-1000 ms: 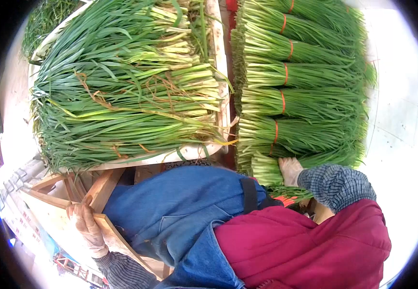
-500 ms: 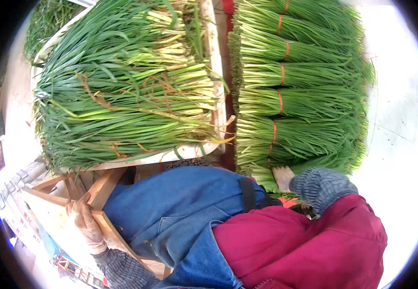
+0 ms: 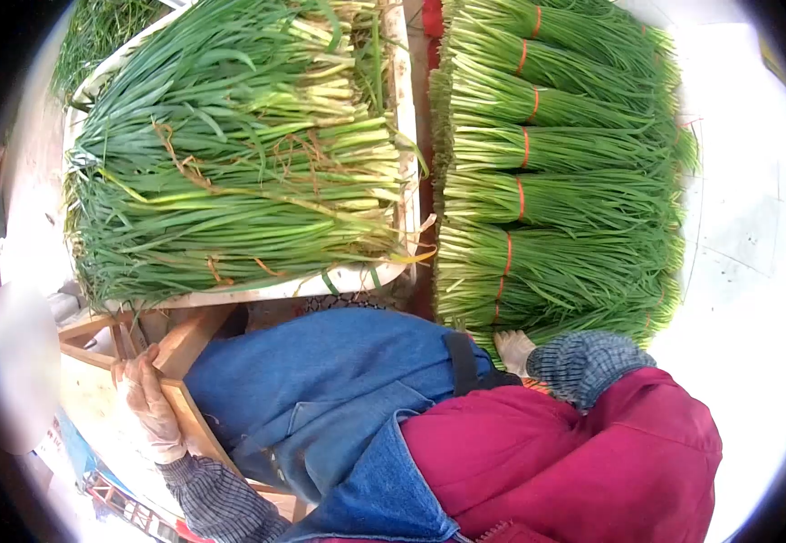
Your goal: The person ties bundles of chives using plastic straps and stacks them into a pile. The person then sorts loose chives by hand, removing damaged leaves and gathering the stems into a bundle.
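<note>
While resting left fingers, gloved, nearly straight and close together, along a wooden frame with nothing in their grasp, reaches right fingers, slightly bent and partly spread, to the near edge of the banded greens. Impossible to tell whether gripping any stalks there. Bundled in orange bands, lined up side by side from beside the right fingers to well ahead. Beyond the left fingers, piled in a white tub, loose greens, pale ends toward the banded rows.
</note>
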{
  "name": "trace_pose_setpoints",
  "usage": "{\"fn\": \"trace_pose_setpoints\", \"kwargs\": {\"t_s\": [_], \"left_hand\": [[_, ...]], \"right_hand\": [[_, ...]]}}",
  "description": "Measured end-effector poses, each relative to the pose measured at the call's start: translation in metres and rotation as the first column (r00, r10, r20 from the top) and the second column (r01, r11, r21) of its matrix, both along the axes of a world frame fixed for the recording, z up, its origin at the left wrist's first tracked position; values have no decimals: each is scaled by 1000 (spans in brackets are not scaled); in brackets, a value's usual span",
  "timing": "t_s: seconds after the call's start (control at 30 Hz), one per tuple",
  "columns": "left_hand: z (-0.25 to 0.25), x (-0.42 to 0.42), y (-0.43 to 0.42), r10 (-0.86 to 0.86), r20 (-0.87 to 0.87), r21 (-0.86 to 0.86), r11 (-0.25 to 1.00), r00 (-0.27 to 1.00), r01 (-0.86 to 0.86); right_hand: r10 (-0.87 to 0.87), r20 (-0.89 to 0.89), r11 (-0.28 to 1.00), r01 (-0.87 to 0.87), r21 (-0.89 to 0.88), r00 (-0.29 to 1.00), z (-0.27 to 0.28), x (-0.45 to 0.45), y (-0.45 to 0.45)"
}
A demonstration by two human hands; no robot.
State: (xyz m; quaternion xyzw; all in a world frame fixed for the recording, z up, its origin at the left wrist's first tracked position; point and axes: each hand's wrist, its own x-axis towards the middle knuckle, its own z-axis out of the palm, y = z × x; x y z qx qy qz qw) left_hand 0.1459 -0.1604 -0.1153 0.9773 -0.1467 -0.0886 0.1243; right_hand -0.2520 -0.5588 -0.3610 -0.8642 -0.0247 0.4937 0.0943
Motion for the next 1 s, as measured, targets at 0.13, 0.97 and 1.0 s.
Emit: {"fn": "trace_pose_setpoints", "kwargs": {"t_s": [0.13,0.97,1.0], "left_hand": [[-3,1,5,-32,46,-8,999,998,33],[-3,0,10,-108,129,2,994,986,109],[-4,0,11,-124,144,16,992,982,123]], "right_hand": [[10,-89,1000,-8,26,996,3,23,5],[312,406,938,-347,13,859,7,206,-4],[255,385,957,-289,32,887,4,208,-4]]}}
